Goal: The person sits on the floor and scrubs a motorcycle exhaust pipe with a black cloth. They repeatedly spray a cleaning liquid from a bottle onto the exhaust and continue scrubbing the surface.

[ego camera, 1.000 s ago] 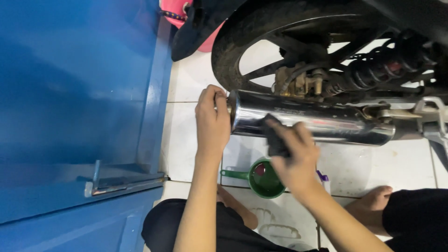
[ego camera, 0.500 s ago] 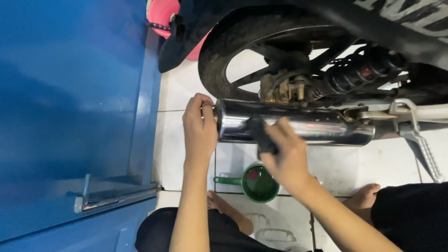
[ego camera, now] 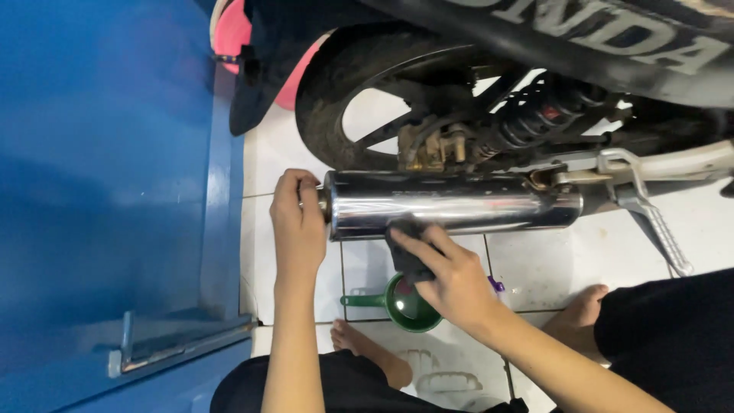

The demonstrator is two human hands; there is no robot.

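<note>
At the bottom of the view, nearest the camera, the person's knees in black trousers framed two bare feet on the white tiled floor [ego camera: 294, 153]. Just beyond the feet a small green plastic dipper with a short handle [ego camera: 401, 306] sat on the tiles, partly covered by the right hand [ego camera: 451, 279]. That hand's fingers [ego camera: 417, 243] were pressed together over a dark folded cloth [ego camera: 404, 245], clamping it flat against the lower side of the polished chrome motorcycle exhaust silencer [ego camera: 451, 203]. The left hand [ego camera: 298, 222] was at the silencer's rear end, its fingers [ego camera: 294, 183] curled closed around the end cap, touching the metal. The silencer lay horizontally across the middle of the view, just above the floor, between the two hands. Past it stood the black rear tyre and spoked wheel [ego camera: 359, 92], with the coiled rear shock absorber [ego camera: 535, 122] beside it and a grey metal footrest lever [ego camera: 650, 214] to the right. A blue painted metal door [ego camera: 107, 176] filled the left side, and a pink object [ego camera: 237, 34] showed at the top, behind the wheel.
</note>
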